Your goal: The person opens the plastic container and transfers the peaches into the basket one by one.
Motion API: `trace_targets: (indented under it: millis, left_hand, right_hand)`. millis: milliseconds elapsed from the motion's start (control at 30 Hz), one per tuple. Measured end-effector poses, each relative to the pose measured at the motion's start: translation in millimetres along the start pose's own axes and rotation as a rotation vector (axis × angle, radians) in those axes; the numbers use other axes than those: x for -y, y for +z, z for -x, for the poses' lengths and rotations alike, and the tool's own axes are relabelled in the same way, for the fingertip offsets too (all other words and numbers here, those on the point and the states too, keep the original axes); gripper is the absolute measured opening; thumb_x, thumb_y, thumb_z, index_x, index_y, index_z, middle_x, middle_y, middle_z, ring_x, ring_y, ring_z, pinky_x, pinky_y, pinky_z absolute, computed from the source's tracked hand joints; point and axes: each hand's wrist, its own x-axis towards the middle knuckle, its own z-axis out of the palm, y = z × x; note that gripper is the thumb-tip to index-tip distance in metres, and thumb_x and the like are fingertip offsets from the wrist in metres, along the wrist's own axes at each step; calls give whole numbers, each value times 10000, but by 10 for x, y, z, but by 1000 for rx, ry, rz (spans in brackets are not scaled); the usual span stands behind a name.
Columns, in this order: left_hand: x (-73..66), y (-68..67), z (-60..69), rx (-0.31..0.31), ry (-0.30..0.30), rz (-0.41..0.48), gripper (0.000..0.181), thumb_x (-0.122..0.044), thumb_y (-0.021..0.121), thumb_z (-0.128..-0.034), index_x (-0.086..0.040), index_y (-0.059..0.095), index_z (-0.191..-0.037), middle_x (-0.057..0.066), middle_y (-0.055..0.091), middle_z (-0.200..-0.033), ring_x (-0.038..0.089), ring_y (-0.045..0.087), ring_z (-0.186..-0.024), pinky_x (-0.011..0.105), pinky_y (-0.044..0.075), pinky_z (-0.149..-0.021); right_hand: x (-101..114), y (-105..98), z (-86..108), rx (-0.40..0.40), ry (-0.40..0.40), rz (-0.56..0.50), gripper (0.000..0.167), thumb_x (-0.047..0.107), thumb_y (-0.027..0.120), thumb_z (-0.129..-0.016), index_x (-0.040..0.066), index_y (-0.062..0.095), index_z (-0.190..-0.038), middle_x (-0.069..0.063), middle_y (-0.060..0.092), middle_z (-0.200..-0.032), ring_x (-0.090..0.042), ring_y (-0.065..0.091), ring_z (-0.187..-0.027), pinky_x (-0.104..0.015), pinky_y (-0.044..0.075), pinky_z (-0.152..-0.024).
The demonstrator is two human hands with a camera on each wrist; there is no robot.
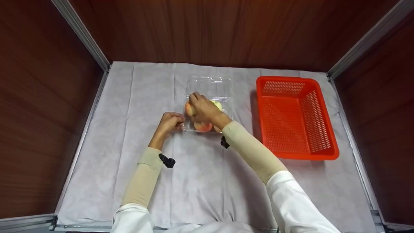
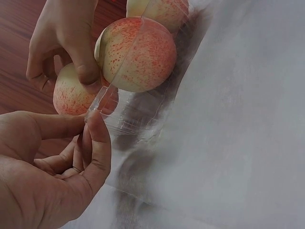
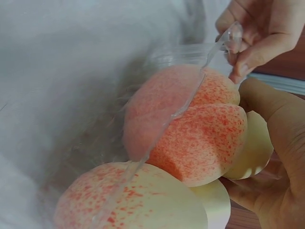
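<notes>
A clear plastic clamshell box (image 1: 209,86) lies with its lid folded back, and several peaches with red-speckled skin sit in its base. My left hand (image 1: 170,122) pinches the box's front left corner between thumb and fingertips, close up in the left wrist view (image 2: 57,167). My right hand (image 1: 204,110) reaches over the base and grips a peach (image 1: 190,109) at the left side, thumb on one side and fingers on the other. Another peach (image 2: 143,55) sits against the front wall, beside the right thumb. The right hand hides part of the fruit.
A red plastic basket (image 1: 281,126) with slotted walls stands to the right of the box. Grey cloth (image 1: 145,87) covers the table. Brown wood-grain panels (image 1: 207,32) with metal frame edges enclose it at the back and both sides.
</notes>
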Motion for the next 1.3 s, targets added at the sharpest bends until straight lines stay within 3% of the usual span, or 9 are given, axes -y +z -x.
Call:
trace_targets:
  millis: [233,700,967,1300]
  left_hand:
    - [-4,8,7,-4,-12,14,323,10,614,-991,181,642,-1263,-1,647,-797,63,634,-609,190,580,-595]
    - [2,4,13,-13,10,-23,311,20,610,-969,176,667,-1232,-15,659,-798,65,629,-636,204,568,-594]
    - [-30,0,16,-8,13,-21,312,12,609,-972,175,670,-1231,-4,658,-791,71,627,-644,213,570,-599]
    - [2,2,6,2,-2,-6,322,11,606,-979,185,646,-1247,5,662,-830,72,631,-649,196,580,-608]
  right_hand:
    - [12,-10,12,-4,8,-8,711,212,878,-814,48,471,-1373,-142,504,-1380,-347,596,-1197,-385,587,-1028]
    - [40,-46,29,-27,3,1,727,237,884,-801,54,458,-1361,-139,481,-1372,-339,629,-1157,-383,602,-1001]
    - [29,-62,23,-47,-9,-18,684,204,862,-801,65,440,-1322,-134,460,-1315,-334,554,-1192,-371,584,-1006]
    - [21,-72,34,-37,-5,-34,835,213,886,-782,50,457,-1480,-138,407,-1451,-358,510,-1312,-385,601,-1013]
